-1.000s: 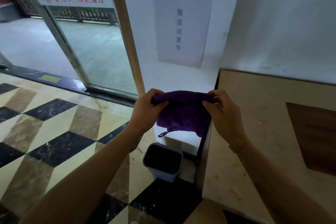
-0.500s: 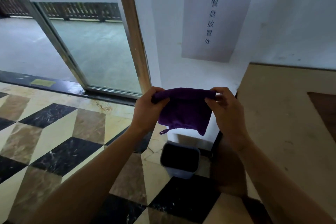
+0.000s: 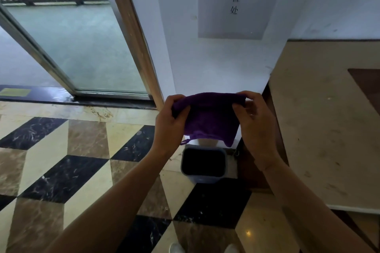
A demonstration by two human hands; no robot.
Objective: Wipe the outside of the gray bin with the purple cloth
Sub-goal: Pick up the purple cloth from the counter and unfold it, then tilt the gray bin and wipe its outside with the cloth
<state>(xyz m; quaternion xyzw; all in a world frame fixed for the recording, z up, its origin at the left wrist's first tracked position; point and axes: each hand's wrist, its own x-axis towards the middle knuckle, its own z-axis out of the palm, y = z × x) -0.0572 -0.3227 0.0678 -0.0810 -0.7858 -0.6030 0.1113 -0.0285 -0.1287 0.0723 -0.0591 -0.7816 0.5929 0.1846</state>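
Note:
A purple cloth (image 3: 209,117) hangs folded in the air between both hands, a small loop dangling at its lower left. My left hand (image 3: 169,122) pinches its upper left corner and my right hand (image 3: 256,124) pinches its upper right corner. Below the cloth, on the floor against a white pillar, stands the small gray bin (image 3: 203,178), upright, with a dark inside. The cloth's lower edge hides the bin's far rim. Neither hand touches the bin.
A beige counter (image 3: 329,129) with a dark wooden side stands to the right of the bin. The white pillar (image 3: 216,63) carries a paper sign. A glass sliding door (image 3: 78,47) is at the left. The floor is checkered marble (image 3: 67,166). My shoes show at the bottom edge.
The view has tilted down and shifted, so the bin now sits more centred under the cloth. Both hands keep the same hold on the cloth's top corners.

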